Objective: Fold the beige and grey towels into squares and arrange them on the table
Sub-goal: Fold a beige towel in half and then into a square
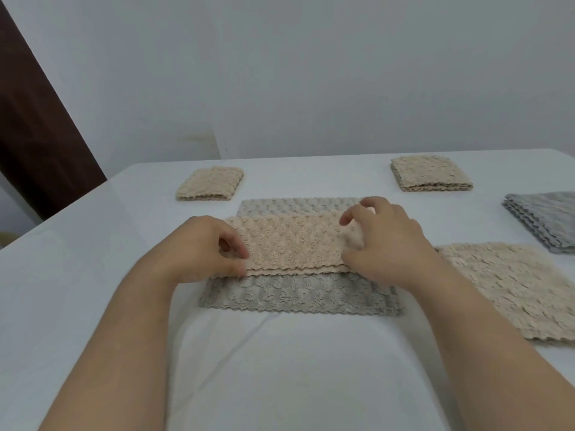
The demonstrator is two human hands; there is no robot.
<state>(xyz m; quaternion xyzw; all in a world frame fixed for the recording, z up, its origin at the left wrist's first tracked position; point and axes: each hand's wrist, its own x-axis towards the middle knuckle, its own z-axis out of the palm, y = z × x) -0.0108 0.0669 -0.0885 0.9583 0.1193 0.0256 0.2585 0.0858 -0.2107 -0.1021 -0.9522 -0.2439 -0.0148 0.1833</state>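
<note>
A beige towel [295, 241], folded into a long strip, lies across a flat grey towel [289, 293] at the table's middle. My left hand [202, 247] pinches the strip's left end between thumb and fingers. My right hand [382, 237] holds the right end, fingers curled over its top. Two folded beige squares lie at the back, one on the left [210, 183] and one on the right [431, 173].
An unfolded beige towel [513, 287] lies flat at the right. A stack of grey towels [544, 217] sits at the right edge. The table [93, 290] has a white cloth; a dark brown door [37, 126] stands at far left by a pale wall.
</note>
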